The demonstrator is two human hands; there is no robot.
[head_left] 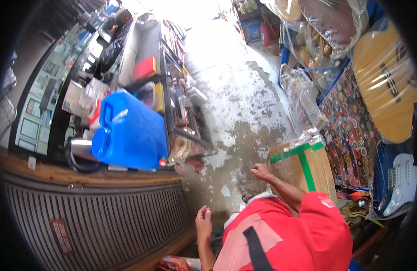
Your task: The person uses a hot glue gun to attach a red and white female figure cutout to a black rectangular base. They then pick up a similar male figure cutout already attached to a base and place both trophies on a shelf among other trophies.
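Observation:
My left hand (204,221) hangs low near the middle, to the right of a ribbed dark panel. Its fingers are loosely bent and slightly apart, with nothing in them. Over the floor, my right hand (261,172) has its fingers curled in, and no object shows in it. Right beside that hand stands a cardboard box (323,169) with green tape across its top; whether the hand touches it I cannot tell. On the left counter is a large blue jerrycan (136,131) with a blue screw cap.
Metal kettle (79,148) with black handle beside the jerrycan. Cluttered shelves (181,104) line the left of the worn, patchy floor (231,99). On the right hang plastic-wrapped guitars (382,81) by a patterned panel (348,131). A red fire extinguisher (265,34) stands farther off.

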